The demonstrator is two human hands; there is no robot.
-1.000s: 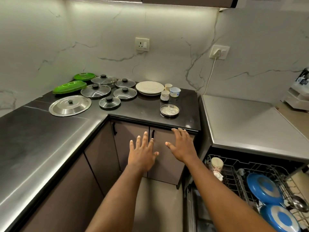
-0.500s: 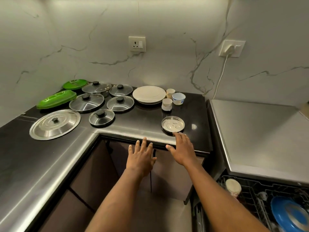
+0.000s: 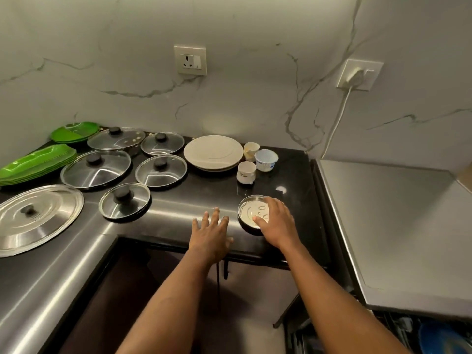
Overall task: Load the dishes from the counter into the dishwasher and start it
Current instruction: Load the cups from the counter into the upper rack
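Observation:
A small round steel dish [image 3: 251, 209] sits near the front edge of the black counter [image 3: 204, 190]. My right hand [image 3: 277, 222] lies over its right half, thumb on the near rim and fingers curled over the far rim. To its left, my left hand [image 3: 212, 233] hovers at the counter's front edge with fingers spread, holding nothing. Behind the dish stand three small cups [image 3: 246, 172] and a stack of white plates [image 3: 213, 152]. Only a strip of the open dishwasher rack [image 3: 398, 328], with a blue plate [image 3: 444, 338], shows at the bottom right.
Several glass lids with black knobs [image 3: 124, 200] lie on the left of the counter, beside a large steel lid [image 3: 38, 218]. Green trays [image 3: 35, 162] and a green plate [image 3: 74, 131] sit at the far left. A steel worktop [image 3: 396, 226] lies to the right. A cable hangs from the wall socket [image 3: 358, 75].
Both hands moved forward from the cabinet front to the counter. My right hand went from the dish's near edge to lying over it. The view tilted away from the dishwasher.

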